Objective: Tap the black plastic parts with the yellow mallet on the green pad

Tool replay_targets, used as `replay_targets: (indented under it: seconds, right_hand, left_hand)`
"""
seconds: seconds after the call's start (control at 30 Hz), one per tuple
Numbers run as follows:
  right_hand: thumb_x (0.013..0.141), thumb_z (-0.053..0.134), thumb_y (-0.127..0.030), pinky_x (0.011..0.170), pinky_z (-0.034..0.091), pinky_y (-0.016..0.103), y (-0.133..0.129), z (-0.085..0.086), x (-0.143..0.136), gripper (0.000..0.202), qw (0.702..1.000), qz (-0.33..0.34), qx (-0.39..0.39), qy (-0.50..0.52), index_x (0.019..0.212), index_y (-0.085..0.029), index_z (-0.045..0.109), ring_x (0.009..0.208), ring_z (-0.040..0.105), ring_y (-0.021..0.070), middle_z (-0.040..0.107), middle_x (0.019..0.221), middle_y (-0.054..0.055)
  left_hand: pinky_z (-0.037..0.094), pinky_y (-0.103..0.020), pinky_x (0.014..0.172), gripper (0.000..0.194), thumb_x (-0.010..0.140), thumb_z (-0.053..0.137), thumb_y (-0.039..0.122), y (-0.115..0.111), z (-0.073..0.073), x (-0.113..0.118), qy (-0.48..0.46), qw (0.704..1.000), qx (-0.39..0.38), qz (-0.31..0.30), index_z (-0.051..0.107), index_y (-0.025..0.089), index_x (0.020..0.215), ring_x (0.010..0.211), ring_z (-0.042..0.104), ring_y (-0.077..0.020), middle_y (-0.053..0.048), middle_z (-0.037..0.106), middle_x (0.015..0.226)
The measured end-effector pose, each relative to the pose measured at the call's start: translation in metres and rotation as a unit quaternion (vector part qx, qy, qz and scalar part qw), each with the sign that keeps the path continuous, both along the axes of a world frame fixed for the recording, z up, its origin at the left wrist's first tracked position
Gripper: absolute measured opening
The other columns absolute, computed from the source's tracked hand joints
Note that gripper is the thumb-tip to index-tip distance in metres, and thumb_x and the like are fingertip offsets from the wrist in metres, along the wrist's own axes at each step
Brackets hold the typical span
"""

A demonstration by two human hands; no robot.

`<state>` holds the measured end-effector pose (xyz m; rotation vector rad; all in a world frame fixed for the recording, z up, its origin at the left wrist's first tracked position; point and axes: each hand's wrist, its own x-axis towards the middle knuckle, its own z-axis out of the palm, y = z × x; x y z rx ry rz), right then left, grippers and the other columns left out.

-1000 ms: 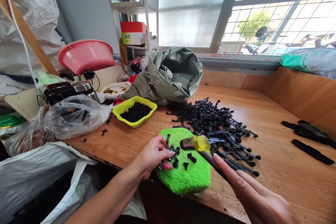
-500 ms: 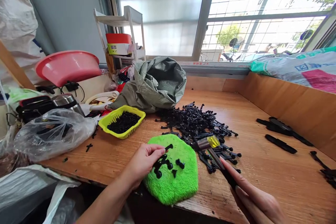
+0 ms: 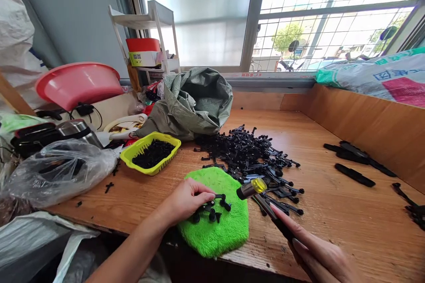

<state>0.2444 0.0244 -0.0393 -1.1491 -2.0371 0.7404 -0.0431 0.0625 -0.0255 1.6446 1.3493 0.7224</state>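
Over the green fuzzy pad [image 3: 229,232], my left hand [image 3: 189,201] pinches a small black plastic part [image 3: 219,196] between thumb and fingers. Several other black pieces [image 3: 212,216] lie on the pad below and beside it. My right hand [image 3: 312,243] is wrapped round the dark handle of a hammer [image 3: 249,189]. The hammer's head, with one yellow face and one black face, hangs over the pad's right edge. Behind the pad spreads a large pile of black parts [image 3: 249,152] on the wooden table [image 3: 332,212].
A yellow basket [image 3: 151,170] of small black pieces stands left of the pile, near a grey-green sack [image 3: 189,110]. Clear plastic bag [image 3: 63,168] and pink basin [image 3: 79,84] are at left. Long black pieces [image 3: 355,174] lie right, beside a wooden side board [image 3: 365,128].
My left hand has lowered slightly and moved right with the black part. The hammer head has shifted left and down a little. The camera view has shifted slightly.
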Motion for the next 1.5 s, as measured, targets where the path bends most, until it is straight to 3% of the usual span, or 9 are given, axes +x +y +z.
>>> replay_targets:
  seconds: [0.33,0.5,0.7,0.87,1.0,1.2,1.27,1.4,1.5]
  right_hand:
    - [0.094,0.032,-0.032,0.093,0.039,0.028,0.005,0.026,-0.015,0.040,0.997,0.008,0.064,-0.032,0.132,-0.027,0.040,0.113,0.046,0.0208,0.048,0.126,-0.001]
    - [0.095,0.033,-0.029,0.093,0.036,0.023,0.008,0.021,-0.016,0.040,0.995,0.022,0.076,-0.057,0.135,-0.029,0.036,0.114,0.044,0.0160,0.045,0.129,-0.003]
    - [0.095,0.030,-0.023,0.091,0.039,0.020,0.005,0.024,-0.018,0.044,0.987,0.018,0.133,-0.084,0.138,-0.030,0.029,0.115,0.044,0.0164,0.045,0.130,-0.002]
    - [0.089,0.027,-0.013,0.067,0.053,0.023,0.006,0.030,-0.024,0.051,0.969,0.035,0.142,-0.199,0.136,-0.034,0.031,0.086,0.063,0.0191,0.063,0.105,0.002]
    - [0.086,0.026,-0.010,0.068,0.052,0.026,0.007,0.028,-0.025,0.057,0.967,0.017,0.163,-0.194,0.139,-0.030,0.024,0.089,0.062,0.0205,0.058,0.113,0.005]
    - [0.084,0.024,-0.008,0.061,0.051,0.026,0.009,0.020,-0.028,0.059,0.963,0.033,0.135,-0.232,0.138,-0.033,0.026,0.075,0.064,0.0198,0.063,0.094,0.004]
    - [0.088,0.021,-0.012,0.064,0.051,0.027,0.009,0.018,-0.030,0.055,0.966,0.021,0.140,-0.218,0.139,-0.032,0.023,0.082,0.063,0.0203,0.061,0.100,0.006]
    - [0.088,0.020,-0.013,0.061,0.051,0.029,0.010,0.013,-0.030,0.055,0.959,0.024,0.115,-0.257,0.139,-0.033,0.023,0.076,0.063,0.0213,0.063,0.088,0.005]
    - [0.091,0.021,-0.016,0.073,0.051,0.028,0.008,0.010,-0.021,0.050,0.969,0.022,0.110,-0.220,0.139,-0.033,0.025,0.096,0.059,0.0204,0.059,0.112,0.004]
  left_hand:
    - [0.031,-0.019,0.054,0.031,0.076,0.050,0.033,-0.001,-0.001,0.000,0.059,0.997,0.048,0.004,0.072,0.014,0.083,0.057,0.043,-0.0120,-0.001,0.061,0.063]
    - [0.029,-0.020,0.053,0.031,0.076,0.050,0.033,-0.001,-0.002,-0.001,0.032,0.999,0.034,0.005,0.072,0.013,0.083,0.055,0.041,-0.0116,-0.001,0.061,0.062]
    - [0.030,-0.020,0.054,0.029,0.077,0.050,0.033,-0.001,0.000,0.000,0.085,0.995,0.057,-0.007,0.072,0.016,0.085,0.058,0.045,-0.0123,-0.001,0.064,0.066]
    - [0.030,-0.021,0.054,0.029,0.080,0.048,0.034,-0.003,0.009,0.000,0.162,0.983,0.086,-0.019,0.072,0.018,0.084,0.058,0.048,-0.0127,-0.001,0.064,0.065]
    - [0.029,-0.022,0.056,0.027,0.080,0.048,0.034,-0.005,0.018,0.002,0.211,0.973,0.095,-0.026,0.071,0.021,0.085,0.060,0.051,-0.0130,0.000,0.066,0.069]
    - [0.025,-0.022,0.054,0.026,0.080,0.047,0.032,-0.005,0.023,0.003,0.233,0.968,0.085,-0.035,0.071,0.021,0.081,0.057,0.047,-0.0117,0.000,0.062,0.062]
    - [0.025,-0.022,0.054,0.026,0.080,0.048,0.031,-0.005,0.022,0.004,0.233,0.968,0.086,-0.035,0.071,0.020,0.080,0.056,0.046,-0.0113,0.001,0.060,0.060]
    - [0.024,-0.021,0.053,0.027,0.079,0.048,0.031,-0.003,0.014,0.002,0.191,0.977,0.087,-0.033,0.070,0.016,0.073,0.055,0.042,-0.0108,0.001,0.054,0.056]
    - [0.024,-0.021,0.051,0.034,0.078,0.045,0.035,-0.002,0.005,-0.004,0.083,0.995,0.052,0.014,0.065,0.011,0.064,0.053,0.037,-0.0105,0.000,0.048,0.053]
